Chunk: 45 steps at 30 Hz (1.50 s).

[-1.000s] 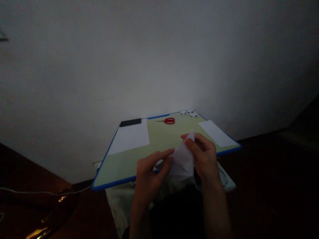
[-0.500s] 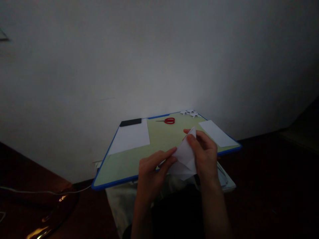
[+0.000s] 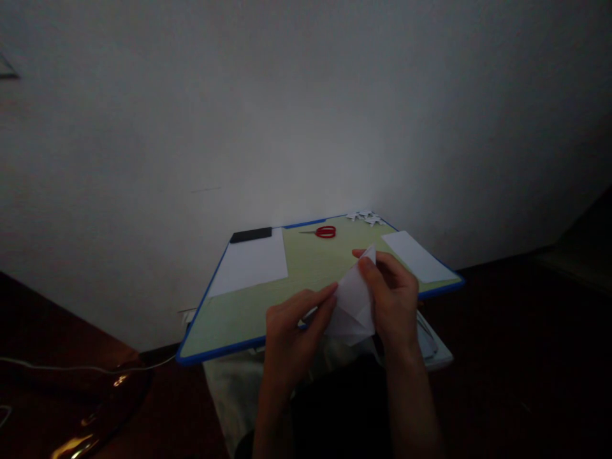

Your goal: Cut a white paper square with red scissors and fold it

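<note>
A folded white paper (image 3: 354, 303) is held up between both hands, just above the near edge of a green board with a blue rim (image 3: 229, 349). My left hand (image 3: 289, 335) pinches the paper's left corner with thumb and fingertips. My right hand (image 3: 394, 299) grips its right side, thumb on the front face near the upper point. Both hands are closed on the paper.
On the board lie a white sheet (image 3: 251, 262) at the left, a narrower white sheet (image 3: 417, 255) at the right, red-handled scissors (image 3: 322, 231) at the back, a black flat object (image 3: 250, 234) and white paper cutouts (image 3: 364, 217). A white wall stands behind. A cable (image 3: 71, 368) runs at the left.
The paper has been turned and folded slightly tighter between the hands; my right hand rose a little toward the board. Everything on the board has stayed put.
</note>
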{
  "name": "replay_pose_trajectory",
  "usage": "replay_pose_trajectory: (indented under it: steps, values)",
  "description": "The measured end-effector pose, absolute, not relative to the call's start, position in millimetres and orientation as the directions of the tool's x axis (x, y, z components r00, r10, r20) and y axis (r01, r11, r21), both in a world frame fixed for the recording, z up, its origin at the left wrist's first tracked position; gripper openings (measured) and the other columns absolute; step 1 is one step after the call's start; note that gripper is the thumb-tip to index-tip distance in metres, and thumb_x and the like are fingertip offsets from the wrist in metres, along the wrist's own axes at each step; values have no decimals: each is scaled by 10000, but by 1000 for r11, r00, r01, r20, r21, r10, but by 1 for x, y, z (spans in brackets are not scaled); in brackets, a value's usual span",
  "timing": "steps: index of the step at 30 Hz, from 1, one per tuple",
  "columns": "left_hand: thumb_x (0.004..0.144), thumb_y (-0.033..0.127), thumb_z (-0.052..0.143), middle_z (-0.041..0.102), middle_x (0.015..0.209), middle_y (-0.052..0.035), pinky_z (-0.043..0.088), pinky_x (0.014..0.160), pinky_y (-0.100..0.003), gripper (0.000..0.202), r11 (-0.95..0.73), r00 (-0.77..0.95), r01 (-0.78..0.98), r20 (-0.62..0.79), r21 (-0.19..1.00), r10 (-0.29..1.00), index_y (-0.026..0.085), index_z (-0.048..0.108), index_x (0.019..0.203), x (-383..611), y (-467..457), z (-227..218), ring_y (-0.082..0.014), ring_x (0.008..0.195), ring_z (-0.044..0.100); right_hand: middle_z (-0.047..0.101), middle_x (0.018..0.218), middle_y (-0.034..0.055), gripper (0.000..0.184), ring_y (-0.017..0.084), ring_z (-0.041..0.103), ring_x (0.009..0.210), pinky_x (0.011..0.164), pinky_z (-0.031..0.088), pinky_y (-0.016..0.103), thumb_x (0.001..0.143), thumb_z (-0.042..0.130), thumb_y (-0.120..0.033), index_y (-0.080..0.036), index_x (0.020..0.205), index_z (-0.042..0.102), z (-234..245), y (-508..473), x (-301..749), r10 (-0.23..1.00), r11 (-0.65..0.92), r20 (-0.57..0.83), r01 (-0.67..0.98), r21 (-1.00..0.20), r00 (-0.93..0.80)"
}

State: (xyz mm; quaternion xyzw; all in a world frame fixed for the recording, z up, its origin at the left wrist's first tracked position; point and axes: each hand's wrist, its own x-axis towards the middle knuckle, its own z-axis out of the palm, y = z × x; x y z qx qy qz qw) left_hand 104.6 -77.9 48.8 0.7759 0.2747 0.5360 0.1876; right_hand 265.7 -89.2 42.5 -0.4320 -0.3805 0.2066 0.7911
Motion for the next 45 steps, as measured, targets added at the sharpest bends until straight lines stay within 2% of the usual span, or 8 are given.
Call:
replay_pose_trajectory:
  steps: [19, 23, 31, 37, 39, 41, 43, 45]
  values:
    - [905, 142, 758, 826, 757, 13, 550, 585, -215, 207, -775, 271, 203, 726, 598, 632, 268, 874, 1021, 102, -78, 49, -128, 581, 713, 787, 831, 28, 198, 194, 659, 782, 672, 479, 301, 898, 778, -412, -229, 848, 834, 38, -90, 276, 649, 573, 461, 9, -819, 605]
    - [905, 143, 746, 798, 693, 21, 541, 559, -219, 207, -780, 274, 203, 731, 592, 625, 276, 876, 996, 102, -78, 51, -126, 551, 692, 791, 838, 39, 159, 195, 645, 769, 640, 454, 305, 855, 818, -393, -237, 859, 848, 37, -89, 277, 658, 591, 426, -76, -803, 621]
    - [884, 109, 750, 819, 738, 21, 574, 594, -209, 227, -784, 302, 172, 726, 597, 618, 273, 877, 976, 98, -79, 54, -125, 578, 721, 808, 836, 26, 37, 183, 652, 754, 659, 469, 303, 793, 853, -283, -250, 803, 840, 37, -90, 277, 624, 637, 403, -136, -759, 670]
    - [888, 115, 758, 836, 782, 12, 581, 609, -208, 208, -777, 293, 183, 721, 602, 628, 266, 876, 970, 96, -79, 52, -136, 621, 750, 713, 699, 8, 203, 170, 596, 667, 637, 452, 309, 891, 746, -338, -222, 737, 807, 38, -90, 274, 565, 640, 434, -41, -767, 701]
    - [894, 123, 759, 836, 782, 8, 580, 600, -209, 203, -778, 287, 187, 724, 600, 628, 265, 876, 978, 97, -79, 52, -136, 612, 743, 717, 727, 17, 218, 178, 611, 697, 660, 468, 312, 900, 754, -388, -221, 771, 810, 37, -89, 276, 560, 643, 435, -40, -764, 705]
    - [900, 129, 761, 832, 773, 7, 577, 594, -208, 199, -780, 285, 188, 727, 596, 624, 263, 877, 989, 97, -79, 52, -132, 595, 730, 760, 843, 35, 248, 194, 647, 757, 666, 490, 306, 880, 784, -461, -237, 973, 838, 37, -91, 279, 643, 620, 448, -79, -781, 621]
    - [910, 133, 760, 832, 782, 11, 581, 611, -206, 205, -785, 286, 185, 732, 592, 619, 269, 874, 1013, 98, -80, 52, -127, 601, 728, 787, 931, 42, 398, 203, 676, 781, 646, 509, 294, 818, 844, -485, -262, 1146, 817, 37, -94, 282, 785, 546, 446, -140, -826, 429]
    - [920, 139, 761, 835, 801, 19, 584, 631, -203, 220, -786, 288, 178, 732, 592, 617, 282, 868, 1048, 98, -81, 52, -121, 614, 733, 786, 875, 31, 384, 195, 674, 726, 617, 513, 283, 741, 912, -434, -246, 1065, 829, 38, -99, 283, 884, 448, 404, -174, -877, 237]
